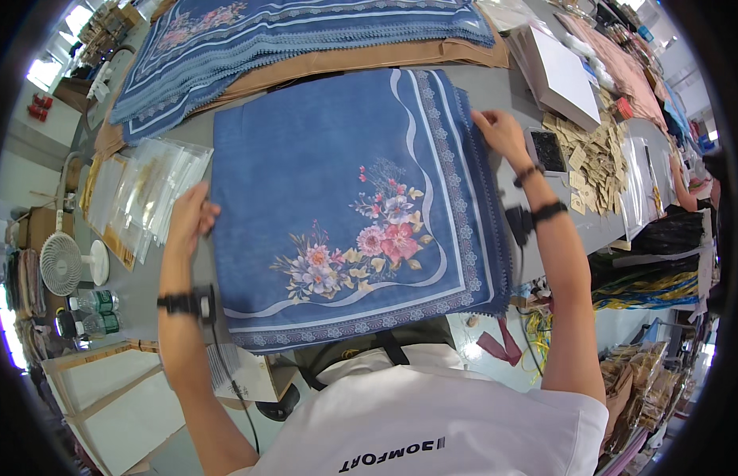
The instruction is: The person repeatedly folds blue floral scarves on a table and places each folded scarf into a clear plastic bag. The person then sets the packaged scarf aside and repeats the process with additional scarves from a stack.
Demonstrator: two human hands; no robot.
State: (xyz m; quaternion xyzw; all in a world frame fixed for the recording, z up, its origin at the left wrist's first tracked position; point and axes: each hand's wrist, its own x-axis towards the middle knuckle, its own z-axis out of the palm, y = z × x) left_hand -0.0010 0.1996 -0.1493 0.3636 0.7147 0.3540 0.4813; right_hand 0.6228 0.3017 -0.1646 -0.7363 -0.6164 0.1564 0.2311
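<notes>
A folded blue scarf (309,154) with a printed flower corner and a lace-patterned border lies flat before me, its near edge hanging over the table's edge. At the scarf's upper right edge is my right hand (501,134), thumb and fingertips at the scalloped trim; whether it pinches the cloth I cannot tell. My left hand (193,217), slightly blurred with fingers curled, is beside the scarf's left edge, near a pile of clear plastic bags (166,184). Beyond lies a stack of similar blue scarves (297,47) on brown cloth (321,61).
To the right are a white box (562,77), a small dark-filled tray (545,150) and a heap of paper tags (592,160). A white fan (61,263) and plastic bottles (101,301) stand left. Another person's arm (681,181) shows at far right.
</notes>
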